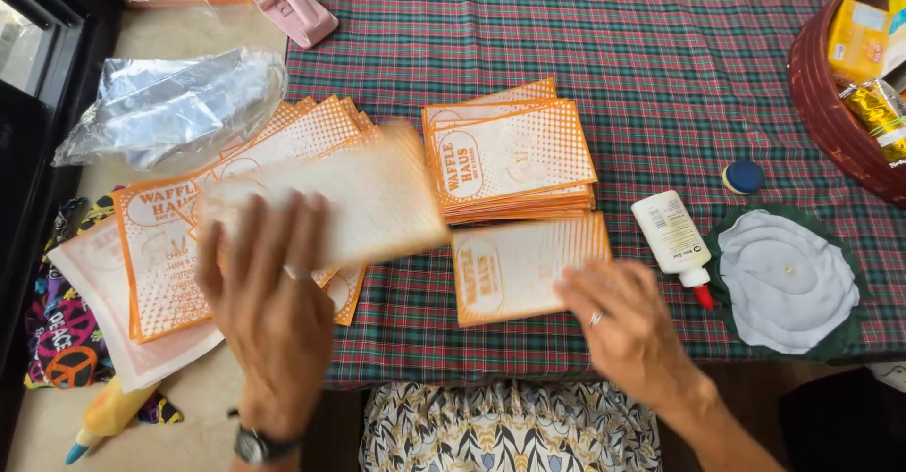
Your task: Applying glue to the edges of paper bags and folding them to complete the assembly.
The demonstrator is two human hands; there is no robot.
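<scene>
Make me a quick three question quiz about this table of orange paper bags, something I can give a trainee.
1. True or false: the left hand holds a blurred orange and white paper bag lifted above the fanned pile of bags.
2. Which thing lies nearest the right hand? A) the pink stapler B) the white glue bottle C) the clear plastic wrap
3. What lies directly beside the right hand's fingers, below the neat stack of bags?

Key
1. True.
2. B.
3. A single flat bag on the plaid tablecloth.
</scene>
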